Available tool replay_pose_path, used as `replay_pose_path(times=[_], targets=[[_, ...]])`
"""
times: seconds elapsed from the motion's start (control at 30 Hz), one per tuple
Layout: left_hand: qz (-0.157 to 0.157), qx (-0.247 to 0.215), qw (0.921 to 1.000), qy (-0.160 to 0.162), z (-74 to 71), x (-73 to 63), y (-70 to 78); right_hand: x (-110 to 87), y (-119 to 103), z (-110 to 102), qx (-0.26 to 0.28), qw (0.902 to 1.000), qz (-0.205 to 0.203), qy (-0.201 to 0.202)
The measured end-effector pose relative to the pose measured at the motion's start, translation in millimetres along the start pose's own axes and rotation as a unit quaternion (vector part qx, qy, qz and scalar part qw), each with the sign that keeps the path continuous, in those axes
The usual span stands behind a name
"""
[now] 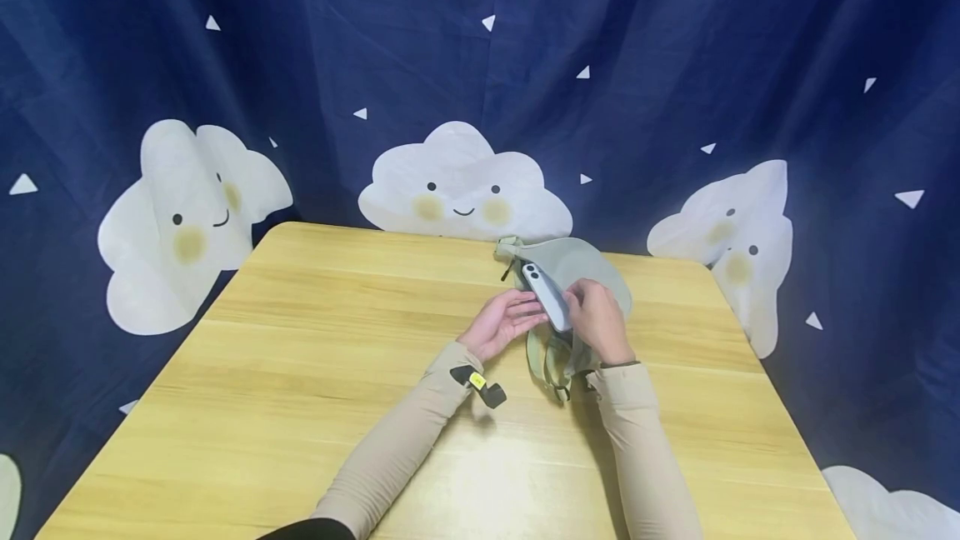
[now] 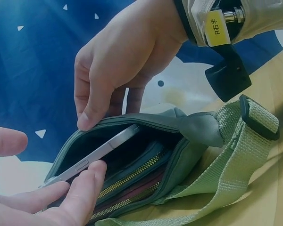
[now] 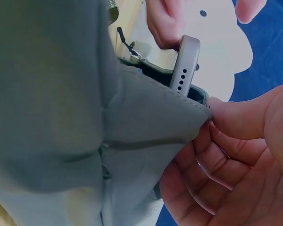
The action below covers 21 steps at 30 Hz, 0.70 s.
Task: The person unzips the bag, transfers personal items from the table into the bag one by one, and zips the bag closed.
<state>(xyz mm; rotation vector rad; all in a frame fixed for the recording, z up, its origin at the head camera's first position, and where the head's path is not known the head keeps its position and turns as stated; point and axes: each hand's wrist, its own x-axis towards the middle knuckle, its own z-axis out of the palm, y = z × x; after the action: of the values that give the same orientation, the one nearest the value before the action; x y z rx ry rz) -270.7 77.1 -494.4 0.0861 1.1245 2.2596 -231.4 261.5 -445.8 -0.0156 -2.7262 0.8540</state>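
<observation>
A grey-green waist bag [image 1: 588,261] stands on the table with its main zip open, its mouth facing me. Part-way inside the mouth leans a silver smartphone [image 2: 101,153], its camera end sticking out. My left hand [image 1: 501,325] touches the phone with nearly straight fingers [image 2: 87,186], and its thumb stays apart from it. At the opposite rim, my right hand [image 1: 602,322] pinches the bag's fabric edge between thumb [image 3: 233,115] and fingers. Inside, brass-toothed zips [image 2: 132,175] line inner pockets. The phone's lower end is hidden in the bag in the head view.
A pale green webbing strap [image 2: 233,165] with a black buckle hangs from the bag onto the wooden table [image 1: 300,357]. Behind the table's far edge hangs a dark blue curtain [image 1: 420,48] with clouds. Each wrist carries a small black camera mount [image 1: 478,382].
</observation>
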Motion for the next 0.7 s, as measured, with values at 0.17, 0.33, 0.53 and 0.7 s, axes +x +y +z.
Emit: replay_pose_path(times=[0.17, 0.33, 0.53, 0.7], targets=[[0.003, -0.017, 0.9998, -0.004, -0.4, 1.2, 0.0, 0.3, -0.2, 0.4, 0.002, 1.0000, 0.000, 0.001], [0.001, -0.031, 0.9994, -0.012, 0.0, 0.7, -0.2, 0.0, -1.2, 0.0, -0.001, 1.0000, 0.000, -0.001], [-0.006, -0.043, 0.9989, -0.017, 0.8, -0.5, -0.3, -0.4, -2.4, 0.5, -0.004, 1.0000, 0.004, -0.003], [-0.007, -0.048, 0.9987, -0.013, 0.4, -0.8, 0.4, -0.7, -3.5, 0.3, -0.002, 1.0000, 0.005, -0.005]])
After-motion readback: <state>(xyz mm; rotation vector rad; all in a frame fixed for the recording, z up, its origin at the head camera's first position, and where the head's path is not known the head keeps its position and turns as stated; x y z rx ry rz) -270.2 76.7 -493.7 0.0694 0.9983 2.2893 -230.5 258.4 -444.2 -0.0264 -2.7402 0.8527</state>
